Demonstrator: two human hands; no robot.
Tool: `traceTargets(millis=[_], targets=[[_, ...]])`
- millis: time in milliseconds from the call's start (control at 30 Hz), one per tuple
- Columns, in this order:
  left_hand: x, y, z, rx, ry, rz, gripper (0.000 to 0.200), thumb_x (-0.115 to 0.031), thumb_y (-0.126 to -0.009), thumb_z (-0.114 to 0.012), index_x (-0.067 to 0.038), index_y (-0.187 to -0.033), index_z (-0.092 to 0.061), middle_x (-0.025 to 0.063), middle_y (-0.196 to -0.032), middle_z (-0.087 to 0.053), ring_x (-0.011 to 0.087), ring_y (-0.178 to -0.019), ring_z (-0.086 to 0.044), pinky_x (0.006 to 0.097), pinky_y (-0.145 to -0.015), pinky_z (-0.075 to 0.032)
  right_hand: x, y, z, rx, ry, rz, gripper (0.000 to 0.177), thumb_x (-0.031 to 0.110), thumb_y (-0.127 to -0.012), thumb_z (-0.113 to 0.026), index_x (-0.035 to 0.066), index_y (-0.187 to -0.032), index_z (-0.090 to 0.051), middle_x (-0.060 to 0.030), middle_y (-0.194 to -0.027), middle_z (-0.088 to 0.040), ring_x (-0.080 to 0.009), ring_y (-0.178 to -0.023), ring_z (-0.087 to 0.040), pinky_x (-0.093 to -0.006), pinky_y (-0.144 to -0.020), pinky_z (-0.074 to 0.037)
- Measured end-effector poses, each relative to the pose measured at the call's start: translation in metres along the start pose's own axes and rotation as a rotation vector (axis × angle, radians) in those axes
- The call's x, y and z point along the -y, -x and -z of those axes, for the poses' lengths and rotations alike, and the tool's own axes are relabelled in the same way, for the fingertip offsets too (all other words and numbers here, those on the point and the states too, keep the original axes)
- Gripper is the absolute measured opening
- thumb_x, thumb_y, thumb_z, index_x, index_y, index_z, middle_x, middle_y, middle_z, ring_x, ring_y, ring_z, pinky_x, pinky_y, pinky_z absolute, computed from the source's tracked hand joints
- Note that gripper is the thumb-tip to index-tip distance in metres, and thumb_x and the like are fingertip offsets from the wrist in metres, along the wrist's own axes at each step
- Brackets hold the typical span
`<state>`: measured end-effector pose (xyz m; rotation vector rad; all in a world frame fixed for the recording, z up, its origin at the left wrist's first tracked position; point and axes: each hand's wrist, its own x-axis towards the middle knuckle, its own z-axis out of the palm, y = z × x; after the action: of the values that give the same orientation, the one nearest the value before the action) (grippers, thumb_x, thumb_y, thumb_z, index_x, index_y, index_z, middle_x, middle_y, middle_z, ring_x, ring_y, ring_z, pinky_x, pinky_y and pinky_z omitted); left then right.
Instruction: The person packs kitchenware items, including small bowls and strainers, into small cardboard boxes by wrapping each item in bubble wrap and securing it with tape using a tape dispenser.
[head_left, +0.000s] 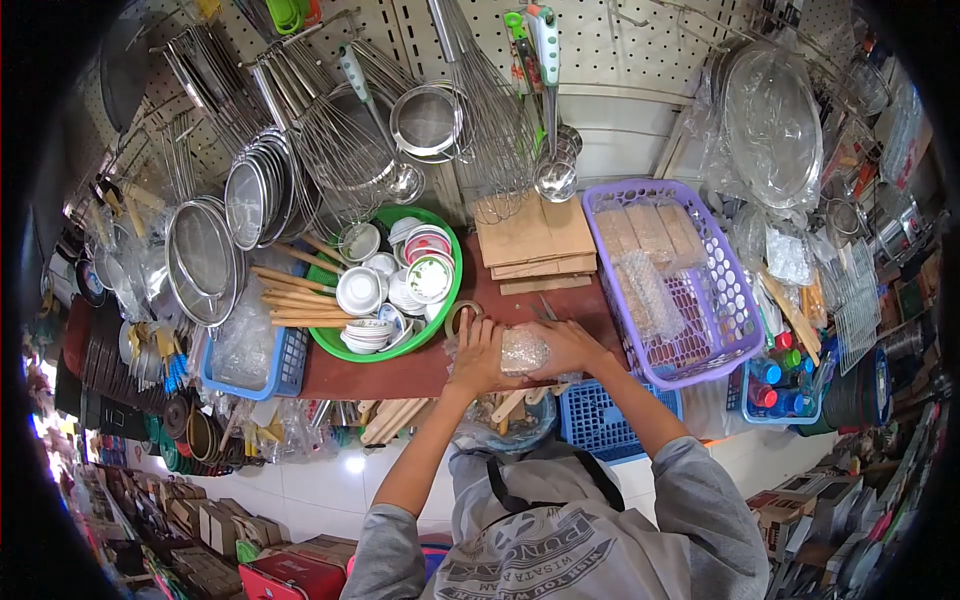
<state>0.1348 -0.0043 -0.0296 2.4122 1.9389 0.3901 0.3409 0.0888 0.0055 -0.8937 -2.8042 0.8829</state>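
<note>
A small bundle in clear bubble wrap (525,350) lies at the front of the reddish-brown shelf, between my hands. My left hand (480,355) grips its left end, fingers pointing away from me. My right hand (568,348) is wrapped round its right end. What is inside the wrap cannot be made out. Just behind my left hand stands a roll of tape (463,312), partly hidden by my fingers. A pair of scissors (547,306) seems to lie behind my right hand, mostly covered.
A green basin (455,290) with small bowls stands left. Flat brown cardboard (535,238) is stacked behind. At right, a purple basket (735,345) holds wrapped brown packages. Whisks (490,120), ladles (556,180) and strainers (205,255) hang above. A blue crate (610,415) sits below.
</note>
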Motion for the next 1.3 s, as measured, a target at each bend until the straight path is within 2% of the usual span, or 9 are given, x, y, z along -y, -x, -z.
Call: traceTargets(millis=[233,433,533,800,900,1000,1100,1200,1300], targets=[[0.007,0.004,0.002,-0.159,0.042,-0.159,0.109,-0.073,-0.061,-0.074,0.011,-0.125,-0.048,0.0261,-0.124,-0.051,0.0424,-0.128,-0.043,0.0535,-0.121,-0.017,-0.002,-0.001,-0.001,0.006,-0.012,0.023,0.094,0.058,-0.06,-0.082,0.017,-0.138,-0.049,-0.0179,-0.131,-0.06,-0.0377,-0.118,-0.058,-0.0498,-0.098,-0.044],[0.012,0.008,0.001,0.038,0.088,-0.11,0.103,-0.068,-0.067,-0.074,0.012,-0.126,-0.045,0.0271,-0.123,-0.051,0.0436,-0.126,-0.045,0.0501,-0.117,-0.026,0.003,0.001,0.002,0.017,-0.013,0.015,0.094,0.059,-0.06,-0.082,0.017,-0.138,-0.05,-0.0173,-0.133,-0.058,-0.0358,-0.121,-0.057,-0.049,-0.099,-0.044],[0.01,0.008,0.009,0.056,0.038,-0.134,0.101,-0.063,-0.068,-0.076,0.012,-0.128,-0.044,0.0277,-0.123,-0.05,0.0441,-0.125,-0.045,0.0497,-0.114,-0.031,-0.001,0.001,-0.001,0.002,0.001,0.025,0.095,0.059,-0.061,-0.082,0.017,-0.14,-0.05,-0.0161,-0.135,-0.057,-0.0354,-0.123,-0.056,-0.0488,-0.101,-0.044],[0.009,0.009,0.001,0.029,-0.007,-0.114,0.101,-0.061,-0.066,-0.077,0.011,-0.129,-0.045,0.0233,-0.119,-0.05,0.0403,-0.121,-0.046,0.048,-0.112,-0.033,-0.009,0.008,-0.006,-0.135,0.093,0.126,0.092,0.06,-0.063,-0.08,0.017,-0.14,-0.052,-0.0145,-0.133,-0.058,-0.0359,-0.125,-0.054,-0.0481,-0.105,-0.044],[0.008,0.009,0.002,0.062,-0.002,-0.083,0.102,-0.06,-0.066,-0.077,0.011,-0.13,-0.043,0.0253,-0.122,-0.049,0.042,-0.123,-0.046,0.0486,-0.109,-0.035,-0.015,0.013,0.001,-0.19,0.13,0.13,0.069,0.052,-0.078,-0.074,0.016,-0.134,-0.058,-0.0129,-0.132,-0.058,-0.035,-0.126,-0.053,-0.0458,-0.107,-0.043],[0.002,0.007,0.012,0.102,0.009,-0.052,0.104,-0.059,-0.064,-0.079,0.011,-0.131,-0.043,0.0259,-0.123,-0.05,0.0419,-0.123,-0.046,0.0488,-0.107,-0.037,-0.01,0.019,0.01,-0.423,-0.013,0.104,0.045,0.038,-0.092,-0.064,0.015,-0.13,-0.06,-0.012,-0.131,-0.058,-0.0341,-0.128,-0.051,-0.044,-0.109,-0.041],[0.001,0.006,0.011,0.099,0.026,-0.047,0.103,-0.059,-0.063,-0.08,0.011,-0.129,-0.044,0.0253,-0.121,-0.05,0.041,-0.121,-0.047,0.0487,-0.106,-0.038,0.013,0.032,0.018,-0.566,-0.087,0.087,0.035,0.025,-0.098,-0.057,0.01,-0.129,-0.06,-0.0117,-0.132,-0.057,-0.0326,-0.133,-0.047,-0.0412,-0.109,-0.041],[0.004,0.008,0.006,0.087,0.065,-0.052,0.101,-0.058,-0.062,-0.081,0.01,-0.127,-0.044,0.025,-0.119,-0.051,0.0413,-0.119,-0.048,0.0486,-0.104,-0.039,0.011,0.038,0.007,-0.501,-0.083,0.128,0.043,0.029,-0.096,-0.058,0.011,-0.135,-0.056,-0.0132,-0.141,-0.05,-0.0329,-0.14,-0.039,-0.0472,-0.115,-0.033],[0.003,0.009,0.004,0.086,0.054,-0.047,0.099,-0.057,-0.062,-0.081,0.01,-0.126,-0.045,0.0257,-0.12,-0.051,0.0421,-0.12,-0.047,0.0486,-0.105,-0.039,0.003,0.039,-0.019,-0.464,0.209,0.138,0.051,0.029,-0.096,-0.058,0.011,-0.143,-0.048,-0.0139,-0.15,-0.042,-0.0339,-0.147,-0.027,-0.0524,-0.12,-0.02]])
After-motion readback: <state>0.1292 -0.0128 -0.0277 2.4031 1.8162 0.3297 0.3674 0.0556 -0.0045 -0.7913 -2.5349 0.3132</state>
